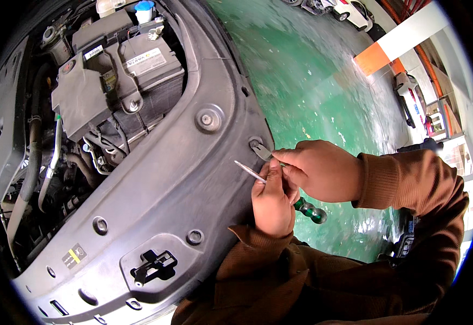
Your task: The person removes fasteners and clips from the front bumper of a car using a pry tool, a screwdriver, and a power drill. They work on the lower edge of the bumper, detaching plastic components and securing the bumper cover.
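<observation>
My right hand (323, 169) is closed around a flat metal pry tool (263, 152), with only its blade and a sliver of green showing. The blade's tip meets a dark round clip (255, 143) at the outer edge of the grey plastic trim panel (155, 162). Just below, my left hand (273, 203) grips a screwdriver (250, 170). Its bare shaft points up and left over the panel, and its green handle (311, 211) sticks out behind the fingers. Both hands are close together, the right fingertips near the left thumb.
Beyond the panel lies an engine bay with a battery (149, 62), hoses and a blue-capped reservoir (145, 11). More round fasteners (207, 120) dot the panel, and a latch opening (154, 267) sits near its front. Green floor (301, 81), a pillar (404, 40) and parked cars lie right.
</observation>
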Action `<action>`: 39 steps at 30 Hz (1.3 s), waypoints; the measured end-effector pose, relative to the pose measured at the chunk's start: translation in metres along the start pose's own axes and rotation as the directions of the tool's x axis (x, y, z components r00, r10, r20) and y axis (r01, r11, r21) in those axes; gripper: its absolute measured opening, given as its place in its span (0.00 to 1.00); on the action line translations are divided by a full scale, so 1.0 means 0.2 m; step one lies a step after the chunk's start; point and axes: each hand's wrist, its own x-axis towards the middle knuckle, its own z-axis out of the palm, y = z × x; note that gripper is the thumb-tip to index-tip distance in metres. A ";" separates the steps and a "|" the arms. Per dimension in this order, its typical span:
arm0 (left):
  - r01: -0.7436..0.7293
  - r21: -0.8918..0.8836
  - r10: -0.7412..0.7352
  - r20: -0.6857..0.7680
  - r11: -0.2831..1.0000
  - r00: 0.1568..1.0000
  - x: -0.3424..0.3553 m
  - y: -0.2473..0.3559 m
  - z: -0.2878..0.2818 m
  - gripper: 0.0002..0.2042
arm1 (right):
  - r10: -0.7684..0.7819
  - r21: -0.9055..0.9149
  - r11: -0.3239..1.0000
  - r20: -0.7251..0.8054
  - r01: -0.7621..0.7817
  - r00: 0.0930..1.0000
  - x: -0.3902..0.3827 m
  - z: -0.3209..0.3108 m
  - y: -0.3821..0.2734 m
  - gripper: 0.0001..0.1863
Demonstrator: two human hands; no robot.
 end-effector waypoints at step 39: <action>0.018 0.083 -0.014 -0.051 0.996 0.999 0.02 -0.04 -0.05 0.16 | 0.088 0.207 0.976 -0.108 -0.064 0.990 -0.05 0.20 0.05 0.23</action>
